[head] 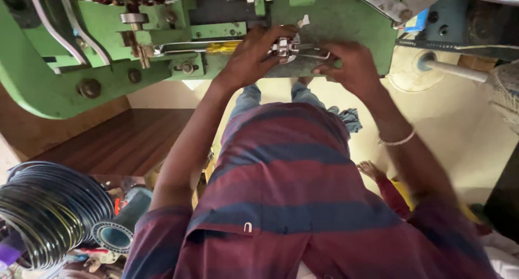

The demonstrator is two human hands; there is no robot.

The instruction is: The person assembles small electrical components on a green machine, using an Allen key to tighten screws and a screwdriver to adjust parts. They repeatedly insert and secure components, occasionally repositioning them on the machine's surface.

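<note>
Warm dim light, soft blur, wide-angle edges

The machine body (pixel 48 90) is showing green painted metal, its coat chipped and grimy around the dull steel bolts (pixel 89 87). A small fitting (pixel 285 46) between the left hand (pixel 254 54) and right hand (pixel 348 68) is gleaming as bright, polished metal. The screwdriver (pixel 200 48) lying on the machine is showing a translucent yellow plastic handle and a shiny steel shaft. The board (pixel 130 141) below is looking like dark, smooth wood with a faint sheen. The coil of wire (pixel 48 211) is glinting dark and glossy. The striped shirt (pixel 292 203) is looking like soft, matt cloth, and the thin bracelet (pixel 397 141) is shining like metal.
</note>
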